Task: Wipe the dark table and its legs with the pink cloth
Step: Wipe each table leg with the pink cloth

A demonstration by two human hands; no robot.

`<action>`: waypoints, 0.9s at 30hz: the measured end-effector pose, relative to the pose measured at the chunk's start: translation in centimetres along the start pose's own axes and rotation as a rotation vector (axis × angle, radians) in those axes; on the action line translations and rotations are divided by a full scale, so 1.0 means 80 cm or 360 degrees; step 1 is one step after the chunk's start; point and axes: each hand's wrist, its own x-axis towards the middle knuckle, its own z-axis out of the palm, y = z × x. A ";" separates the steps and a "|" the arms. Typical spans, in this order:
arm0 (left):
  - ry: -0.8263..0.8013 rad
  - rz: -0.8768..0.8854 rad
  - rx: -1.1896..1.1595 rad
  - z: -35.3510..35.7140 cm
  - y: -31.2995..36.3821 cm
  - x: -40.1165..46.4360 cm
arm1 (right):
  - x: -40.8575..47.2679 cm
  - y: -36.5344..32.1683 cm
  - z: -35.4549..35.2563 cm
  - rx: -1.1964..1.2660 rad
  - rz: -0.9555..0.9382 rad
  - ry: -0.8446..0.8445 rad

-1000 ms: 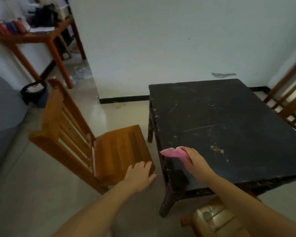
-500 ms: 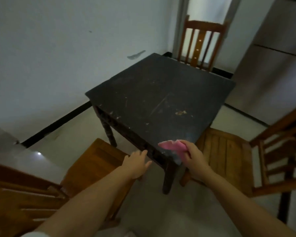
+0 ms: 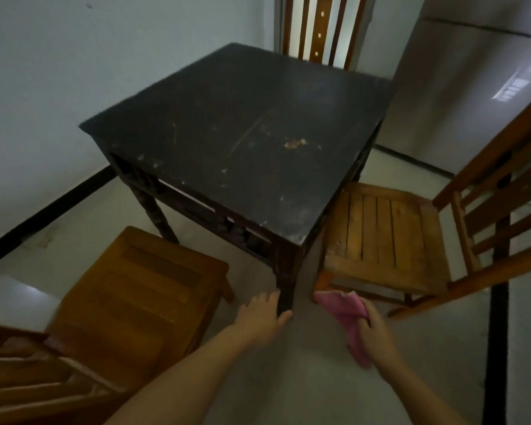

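Dark table (image 3: 258,127), seen from its near corner: square top, scuffed, w/ pale scratches and a tan chipped patch right of centre. The near-corner leg (image 3: 285,283) drops to the pale floor (image 3: 304,378) between the two hands.

Left hand (image 3: 262,317): fingers straight and spread, holding nothing; fingertips at the left side of the near leg, low down (contact likely, but blur prevents certainty).

Right hand (image 3: 377,335): fingers curled round the pink cloth (image 3: 342,306), which is bunched. One end sticks out toward the leg and stops just short of it; the other end hangs below the palm. The cloth is off the table top, down near floor level, right of the near leg.

Surroundings: a wooden chair (image 3: 135,302) stands close along the table's left edge, its seat almost under the apron, crowding the left hand's side. A slatted chair (image 3: 387,237) sits tight against the right edge, w/ its front leg just beside the cloth. A third chair back (image 3: 319,29) rises behind the far corner. White wall (image 3: 43,72) w/ black skirting at left; grey cabinet panel (image 3: 472,87) at right.
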 end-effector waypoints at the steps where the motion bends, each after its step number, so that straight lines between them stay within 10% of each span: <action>1: 0.0064 -0.0009 -0.0129 0.026 -0.008 0.026 | 0.013 0.028 0.017 0.0043 0.0013 0.0042; 5: 0.0398 -0.0082 -0.0643 0.102 -0.037 0.131 | 0.088 0.128 0.098 0.0248 -0.0077 0.0190; 17: 0.1103 0.1086 -0.1361 0.157 -0.076 0.303 | 0.236 0.303 0.252 0.0721 -0.0900 0.0015; 27: 0.1198 0.1147 -0.1391 0.154 -0.073 0.322 | 0.282 0.393 0.309 0.0676 -0.0353 0.0374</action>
